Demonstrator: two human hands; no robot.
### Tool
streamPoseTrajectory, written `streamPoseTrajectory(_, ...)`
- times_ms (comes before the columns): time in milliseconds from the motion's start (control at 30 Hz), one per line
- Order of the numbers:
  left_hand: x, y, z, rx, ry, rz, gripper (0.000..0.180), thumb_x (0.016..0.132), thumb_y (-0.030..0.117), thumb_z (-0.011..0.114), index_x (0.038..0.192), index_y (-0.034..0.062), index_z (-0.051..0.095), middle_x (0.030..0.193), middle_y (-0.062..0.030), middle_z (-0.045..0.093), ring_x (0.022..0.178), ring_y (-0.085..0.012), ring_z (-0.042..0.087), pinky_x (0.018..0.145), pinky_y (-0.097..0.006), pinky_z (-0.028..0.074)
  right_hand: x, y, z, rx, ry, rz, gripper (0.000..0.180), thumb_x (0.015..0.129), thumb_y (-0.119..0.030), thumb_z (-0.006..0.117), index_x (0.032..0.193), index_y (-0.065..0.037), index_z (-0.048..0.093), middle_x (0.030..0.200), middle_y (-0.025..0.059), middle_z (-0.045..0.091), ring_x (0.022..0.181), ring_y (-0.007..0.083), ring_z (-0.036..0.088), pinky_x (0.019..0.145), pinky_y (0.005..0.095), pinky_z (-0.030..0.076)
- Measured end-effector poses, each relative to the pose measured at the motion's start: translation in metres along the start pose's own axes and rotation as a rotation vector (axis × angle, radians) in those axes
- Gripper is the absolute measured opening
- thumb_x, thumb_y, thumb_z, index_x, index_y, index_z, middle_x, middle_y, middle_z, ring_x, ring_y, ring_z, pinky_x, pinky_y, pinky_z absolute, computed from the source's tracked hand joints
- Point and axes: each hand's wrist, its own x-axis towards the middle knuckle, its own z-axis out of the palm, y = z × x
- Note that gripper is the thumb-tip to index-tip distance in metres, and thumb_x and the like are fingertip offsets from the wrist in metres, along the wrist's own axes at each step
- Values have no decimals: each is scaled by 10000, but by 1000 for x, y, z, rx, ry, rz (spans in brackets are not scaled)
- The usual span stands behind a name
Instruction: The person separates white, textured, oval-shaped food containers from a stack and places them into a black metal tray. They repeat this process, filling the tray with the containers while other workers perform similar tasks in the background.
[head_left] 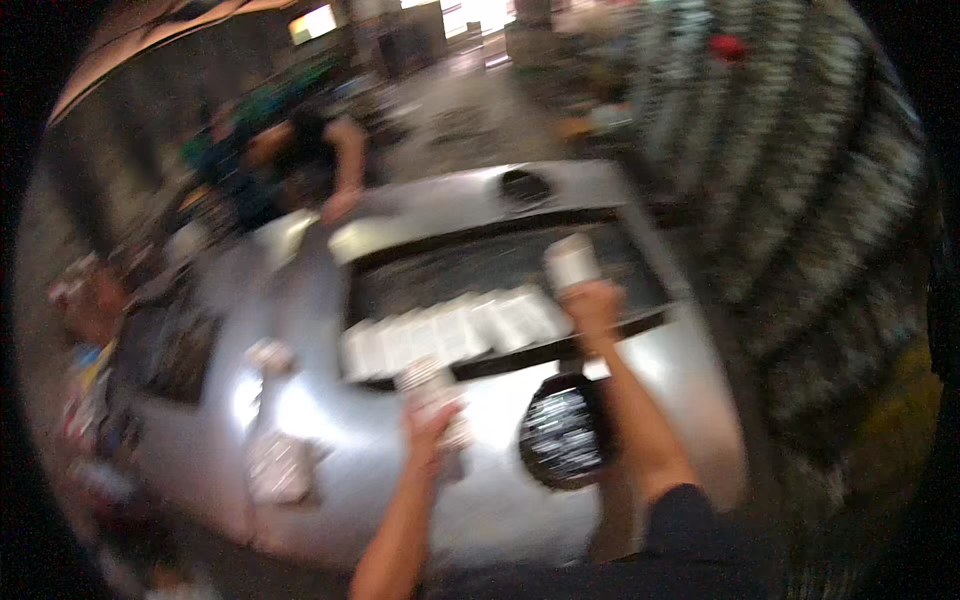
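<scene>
Motion blurs the whole view. My right hand (594, 306) is closed round the lower end of a white rectangular packet (572, 260), held over the right part of a long dark recess (440, 272) in a metal worktop. My left hand (428, 430) grips another pale packet (424, 376) at the recess's near edge; its fingers are partly smeared. Between the hands, several white packets (450, 332) lie side by side in a slanting row along the near side of the recess. Below my right forearm, a round opening (562, 432) holds dark, shiny things too blurred to name.
Two wrapped pale bundles (280, 468) lie on the worktop (350, 500) at left. A second recess (170, 345) is farther left, and a small round hole (524, 186) at the far edge. Another person's arm (347, 165) reaches in at far left. Stacked ridged rows (780, 190) stand at right.
</scene>
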Motion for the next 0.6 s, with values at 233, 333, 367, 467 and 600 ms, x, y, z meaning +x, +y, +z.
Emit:
streamPoseTrajectory(233, 2, -2, -33, 170, 167, 111, 642, 751, 79, 847, 1272, 90, 471, 1014, -47, 601, 828, -147, 623, 707, -277, 545, -64, -99, -66, 431, -370, -179, 313, 873, -350, 733, 755, -63, 766, 774, 123, 720, 756, 261, 682, 711, 400, 496)
streamPoseTrajectory(333, 14, 1, 18, 128, 39, 107, 694, 758, 101, 849, 1317, 54, 441, 1087, -75, 621, 917, -170, 638, 763, -317, 552, -117, -126, -107, 1094, -799, -279, 329, 876, -350, 734, 949, -31, 762, 826, 142, 734, 778, 174, 687, 757, 347, 519)
streamPoseTrajectory(367, 15, -1, 27, 194, -5, 141, 681, 756, 95, 843, 1318, 42, 463, 1112, -78, 626, 946, -170, 638, 800, -317, 545, -126, -129, -109, 1057, -843, -246, 315, 876, -323, 733, 983, -27, 757, 852, 143, 741, 794, 163, 685, 774, 343, 521)
streamPoseTrajectory(467, 19, 3, 41, 302, -50, 192, 632, 767, 97, 828, 1305, 36, 502, 1138, -73, 634, 979, -169, 630, 850, -309, 525, -129, -124, -116, 1059, -969, -98, 238, 866, -268, 732, 910, -36, 766, 807, 71, 748, 734, 113, 663, 751, 310, 522)
streamPoseTrajectory(600, 13, 19, 37, 102, 50, 137, 562, 810, 80, 808, 1277, 26, 499, 1098, -79, 638, 921, -175, 660, 819, -321, 542, -91, -104, -125, 933, -666, -157, 237, 834, -247, 764, 836, -10, 758, 741, 69, 735, 696, 124, 680, 681, 303, 533)
